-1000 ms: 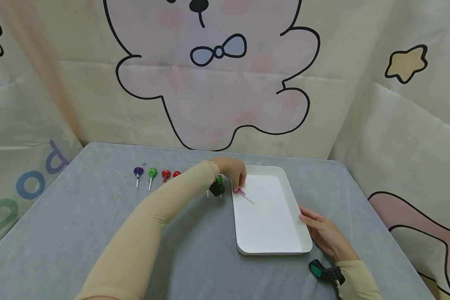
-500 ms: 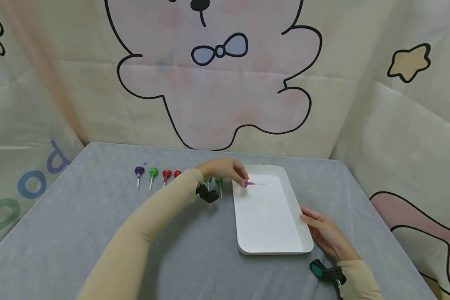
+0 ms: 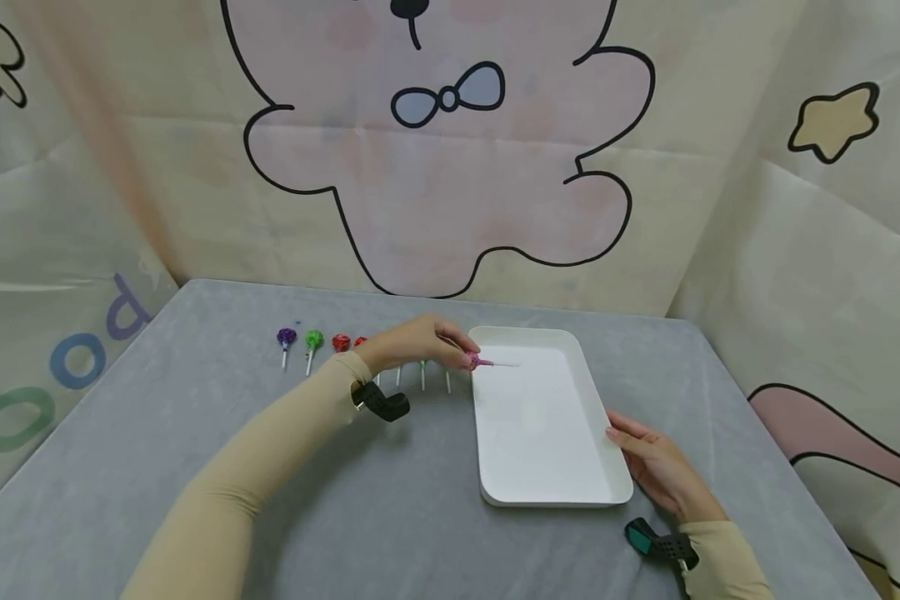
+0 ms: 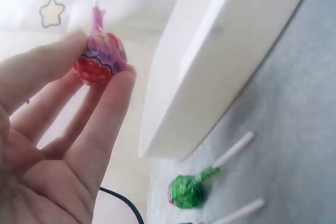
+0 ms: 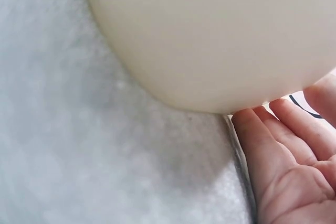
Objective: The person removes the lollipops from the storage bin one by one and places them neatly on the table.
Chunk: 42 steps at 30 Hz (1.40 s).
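In the head view my left hand (image 3: 420, 340) pinches a pink-and-red wrapped lollipop (image 3: 471, 360) by its candy end. Its white stick points right, over the left rim of a white tray (image 3: 551, 492). The left wrist view has this lollipop (image 4: 100, 64) between thumb and fingertips, raised beside the tray's outer wall (image 4: 210, 72). My right hand (image 3: 663, 471) is at the tray's right side, with fairly straight fingers (image 5: 257, 129) touching the outer wall. A row of lollipops lies left of the tray, purple (image 3: 287, 337), green (image 3: 314, 339) and red (image 3: 341, 342) among them; my left hand partly hides several.
A grey cloth (image 3: 390, 517) covers the table. A green lollipop (image 4: 186, 191) lies close to the tray's left wall. Black straps with a small device sit on the left wrist (image 3: 382, 403) and right wrist (image 3: 660, 543). Printed curtains (image 3: 435, 208) hang behind and at both sides.
My left hand has drawn back left with the lollipop, from over the tray to its left rim. The stick has swung from slanting downward to nearly level. My right hand stays at the tray.
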Each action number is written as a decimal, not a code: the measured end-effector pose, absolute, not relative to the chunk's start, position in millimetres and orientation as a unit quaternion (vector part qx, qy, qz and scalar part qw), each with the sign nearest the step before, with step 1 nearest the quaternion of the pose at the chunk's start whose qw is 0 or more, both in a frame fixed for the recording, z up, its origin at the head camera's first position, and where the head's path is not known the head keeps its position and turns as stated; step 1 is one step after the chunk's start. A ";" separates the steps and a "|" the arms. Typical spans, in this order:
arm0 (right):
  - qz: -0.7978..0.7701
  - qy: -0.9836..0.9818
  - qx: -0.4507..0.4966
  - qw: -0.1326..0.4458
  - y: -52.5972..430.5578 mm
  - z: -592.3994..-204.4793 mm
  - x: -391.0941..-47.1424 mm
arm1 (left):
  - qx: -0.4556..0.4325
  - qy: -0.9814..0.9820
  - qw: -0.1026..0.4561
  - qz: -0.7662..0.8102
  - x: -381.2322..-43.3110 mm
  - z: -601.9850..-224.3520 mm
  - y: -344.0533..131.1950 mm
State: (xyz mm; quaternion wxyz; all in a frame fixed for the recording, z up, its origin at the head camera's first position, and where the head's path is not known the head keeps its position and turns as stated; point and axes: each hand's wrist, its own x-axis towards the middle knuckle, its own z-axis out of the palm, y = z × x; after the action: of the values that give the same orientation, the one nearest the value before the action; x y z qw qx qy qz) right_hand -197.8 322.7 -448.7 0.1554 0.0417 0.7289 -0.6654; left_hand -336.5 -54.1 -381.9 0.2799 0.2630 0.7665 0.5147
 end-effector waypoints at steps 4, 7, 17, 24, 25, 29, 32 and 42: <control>-0.658 0.735 0.048 0.158 321.8 -448.0 -198.2 | 0.235 0.750 0.280 0.552 -326.8 -384.2 -72.7; -0.651 0.740 0.055 0.159 321.5 -448.0 -198.8 | 0.207 0.746 0.279 0.568 -320.6 -385.8 -86.1; -0.666 0.727 0.057 0.159 320.8 -450.6 -200.5 | 0.164 0.727 0.257 0.615 -306.1 -393.1 -140.4; -0.665 0.728 0.058 0.160 321.7 -451.7 -201.2 | 0.120 0.735 0.233 0.625 -297.5 -396.0 -180.6; -0.665 0.727 0.056 0.162 321.8 -451.8 -201.6 | 0.115 0.739 0.230 0.623 -296.4 -396.8 -186.8; -0.664 0.727 0.052 0.167 321.4 -452.0 -202.7 | 0.092 0.757 0.210 0.612 -293.8 -401.0 -212.1; -0.663 0.727 0.052 0.168 320.9 -452.0 -203.0 | 0.079 0.768 0.199 0.603 -293.5 -402.1 -230.0; -0.654 0.734 0.059 0.171 321.0 -450.8 -202.8 | 0.044 0.779 0.186 0.598 -297.1 -397.9 -277.5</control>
State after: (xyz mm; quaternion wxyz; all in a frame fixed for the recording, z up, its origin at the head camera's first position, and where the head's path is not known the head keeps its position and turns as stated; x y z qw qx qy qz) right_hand -202.8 321.0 -450.8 0.1709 0.0592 0.7344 -0.6542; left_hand -297.1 -277.5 -397.9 0.1862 0.0439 0.7786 0.5976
